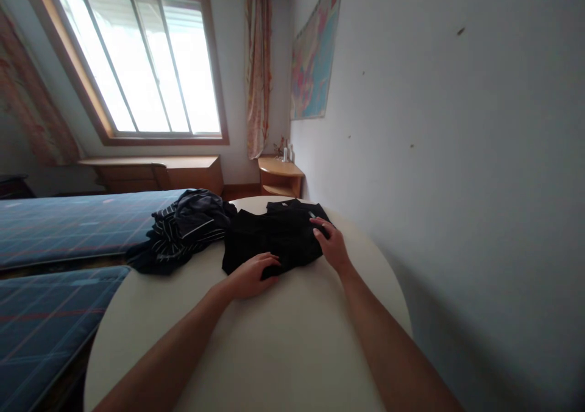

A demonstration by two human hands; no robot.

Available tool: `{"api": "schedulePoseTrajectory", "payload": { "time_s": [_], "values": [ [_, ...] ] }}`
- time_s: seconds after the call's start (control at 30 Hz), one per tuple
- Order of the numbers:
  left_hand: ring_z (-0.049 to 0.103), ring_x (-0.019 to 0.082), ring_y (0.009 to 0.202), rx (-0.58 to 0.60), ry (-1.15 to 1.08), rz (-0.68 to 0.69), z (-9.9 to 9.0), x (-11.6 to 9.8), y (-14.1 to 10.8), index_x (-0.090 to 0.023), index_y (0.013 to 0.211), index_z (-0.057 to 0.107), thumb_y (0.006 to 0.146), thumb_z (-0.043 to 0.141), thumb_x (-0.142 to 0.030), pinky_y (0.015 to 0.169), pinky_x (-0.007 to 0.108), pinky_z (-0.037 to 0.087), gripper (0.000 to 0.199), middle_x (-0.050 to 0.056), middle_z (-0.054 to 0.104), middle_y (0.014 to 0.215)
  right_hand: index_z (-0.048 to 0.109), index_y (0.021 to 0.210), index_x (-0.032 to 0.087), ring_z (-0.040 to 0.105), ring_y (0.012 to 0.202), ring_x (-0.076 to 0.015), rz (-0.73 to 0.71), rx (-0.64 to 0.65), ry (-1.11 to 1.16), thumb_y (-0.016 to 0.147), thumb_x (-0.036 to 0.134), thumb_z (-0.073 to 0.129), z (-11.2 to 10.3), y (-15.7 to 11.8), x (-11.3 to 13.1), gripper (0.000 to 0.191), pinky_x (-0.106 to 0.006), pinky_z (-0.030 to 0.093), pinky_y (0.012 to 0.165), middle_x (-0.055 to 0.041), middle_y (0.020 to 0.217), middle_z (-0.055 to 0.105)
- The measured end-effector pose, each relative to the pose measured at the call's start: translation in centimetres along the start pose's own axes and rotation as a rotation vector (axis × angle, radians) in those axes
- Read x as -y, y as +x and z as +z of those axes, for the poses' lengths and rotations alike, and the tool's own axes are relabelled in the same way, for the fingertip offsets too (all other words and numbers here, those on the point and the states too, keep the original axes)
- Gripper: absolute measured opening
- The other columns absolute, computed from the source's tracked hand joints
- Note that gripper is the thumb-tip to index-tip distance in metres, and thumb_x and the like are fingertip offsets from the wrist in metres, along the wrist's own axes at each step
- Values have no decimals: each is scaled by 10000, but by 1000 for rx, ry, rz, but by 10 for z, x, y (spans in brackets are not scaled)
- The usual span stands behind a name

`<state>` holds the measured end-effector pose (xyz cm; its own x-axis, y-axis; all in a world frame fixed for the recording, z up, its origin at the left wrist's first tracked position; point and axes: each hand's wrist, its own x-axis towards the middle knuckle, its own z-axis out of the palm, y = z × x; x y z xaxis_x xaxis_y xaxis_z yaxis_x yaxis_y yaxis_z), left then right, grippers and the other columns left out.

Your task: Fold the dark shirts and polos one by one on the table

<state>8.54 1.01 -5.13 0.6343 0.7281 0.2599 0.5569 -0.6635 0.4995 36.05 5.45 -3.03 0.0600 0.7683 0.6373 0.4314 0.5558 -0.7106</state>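
Observation:
A black garment (pixel 274 235) lies spread in a loose, partly folded shape on the round white table (pixel 292 339). My left hand (pixel 258 275) rests on its near edge, fingers stretched out together and the thumb apart. At the garment's right side, my right hand (pixel 329 241) touches the cloth with curved, parted fingers. Just beyond those fingertips shows a small pale label (pixel 312 215). To the left sits a crumpled heap of dark clothes (pixel 192 229), some with white stripes, next to the black garment.
Blue plaid mattresses (pixel 82 223) stand left of the table, with a dark gap between them. A white wall (pixel 457 186) runs close along the right. Beyond are a wooden desk (pixel 192 163), a corner shelf (pixel 280 167) and a bright window (pixel 146 64).

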Motion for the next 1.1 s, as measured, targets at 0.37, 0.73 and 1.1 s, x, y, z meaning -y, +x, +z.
{"api": "schedulePoseTrajectory", "payload": {
  "time_s": [0.37, 0.73, 1.1],
  "values": [
    [566, 130, 650, 24, 23, -109, -20, -42, -29, -191, 759, 640, 961, 473, -498, 636, 236, 439, 403, 7, 641, 717, 321, 487, 243, 498, 453, -137, 183, -104, 638, 818, 809, 324, -53, -17, 18, 655, -280, 419, 514, -8, 496, 543],
    [330, 280, 1438, 68, 115, -88, 9, -15, -32, -272, 1382, 535, 902, 593, -434, 1177, 457, 293, 510, 77, 446, 1514, 633, 1059, 198, 657, 792, -180, 212, 127, -195, 861, 469, 586, -34, -22, -26, 339, -316, 529, 748, -56, 946, 702],
    [308, 310, 1454, 112, 122, -117, -2, -9, -36, -277, 1389, 527, 828, 677, -482, 1192, 487, 245, 616, 69, 410, 1549, 702, 1094, 189, 672, 986, -197, 263, 109, -323, 787, 166, 560, -31, -19, -36, 339, -320, 525, 879, -73, 1067, 725]
  ]
}}
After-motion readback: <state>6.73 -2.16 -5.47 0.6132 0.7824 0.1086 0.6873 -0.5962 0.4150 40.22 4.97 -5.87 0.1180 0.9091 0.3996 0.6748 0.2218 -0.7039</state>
